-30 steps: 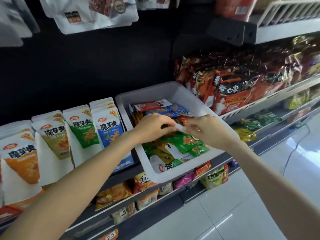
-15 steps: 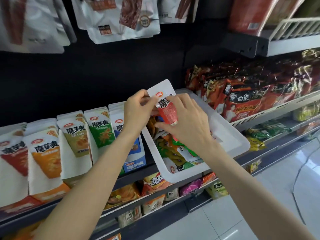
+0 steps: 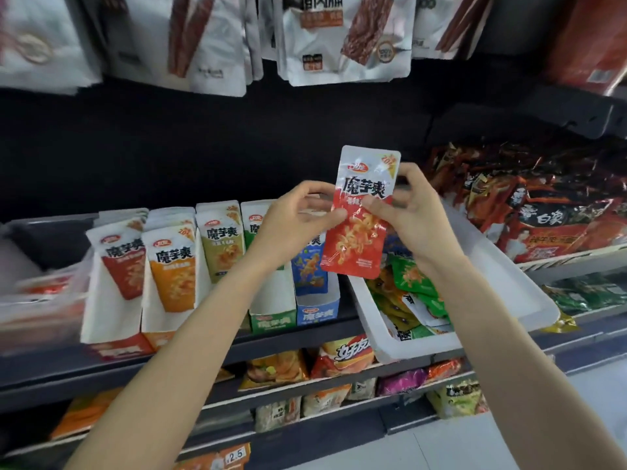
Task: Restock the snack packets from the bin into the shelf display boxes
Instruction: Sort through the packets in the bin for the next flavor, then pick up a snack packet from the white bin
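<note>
Both hands have lifted the red packet (image 3: 359,225) up out of the bin (image 3: 502,286) since a second ago, and it now stands upright in the air, in front of the dark back panel and above the bin's left edge. Left hand (image 3: 295,222) pinches the packet's left edge, thumb on the front and fingers curled behind. Right hand (image 3: 407,215) grips the right edge, thumb pressed on the printed face. More packets, green and yellow, lie heaped in the white bin, which rests tilted on the shelf (image 3: 305,337). Left of the bin stand the display boxes in a row: red (image 3: 118,347), orange (image 3: 163,337), green (image 3: 271,320) and blue (image 3: 317,312), each with upright packets. White pouches (image 3: 342,39) hang above, and dark red bags (image 3: 543,212) fill the shelf to the right.
</note>
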